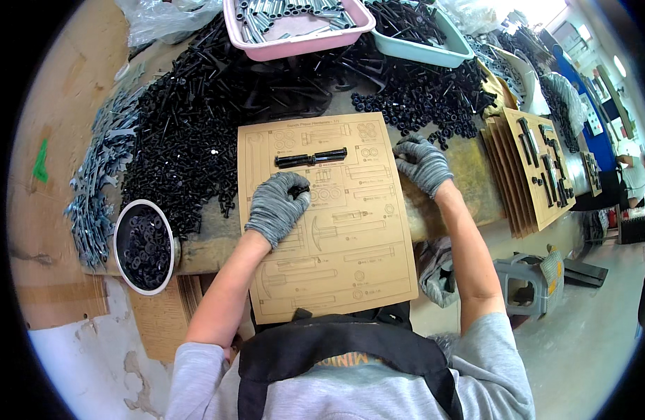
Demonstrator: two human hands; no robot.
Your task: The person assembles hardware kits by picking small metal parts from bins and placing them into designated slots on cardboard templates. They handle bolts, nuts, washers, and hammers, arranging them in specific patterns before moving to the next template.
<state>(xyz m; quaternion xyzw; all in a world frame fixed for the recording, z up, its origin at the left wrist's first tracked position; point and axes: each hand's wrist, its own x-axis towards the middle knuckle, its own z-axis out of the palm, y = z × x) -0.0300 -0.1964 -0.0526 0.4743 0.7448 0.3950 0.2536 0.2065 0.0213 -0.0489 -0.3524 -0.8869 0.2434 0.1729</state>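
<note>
A brown cardboard sheet (pixel 336 273) printed with outlines of hardware lies before me, its near end over my lap. Two black cylindrical pieces (pixel 311 158) rest end to end on its upper part. My left hand (pixel 277 205), in a grey knit glove, is over the sheet's left side. Its fingers are curled around small dark bits at the fingertips, too hidden to name. At the sheet's right edge is my right hand (pixel 426 166), gloved alike, fingers bent and drawn together; whatever they pinch is hidden.
Black bolts (pixel 186 140) are heaped at left, black nuts (pixel 455 105) at right. A white-rimmed bowl (pixel 117 241) holds black washers. Beyond stand a pink tray (pixel 301 47) with metal tubes and a teal tray (pixel 424 54). Cardboard sheets with attached hardware (pixel 508 161) stand at right.
</note>
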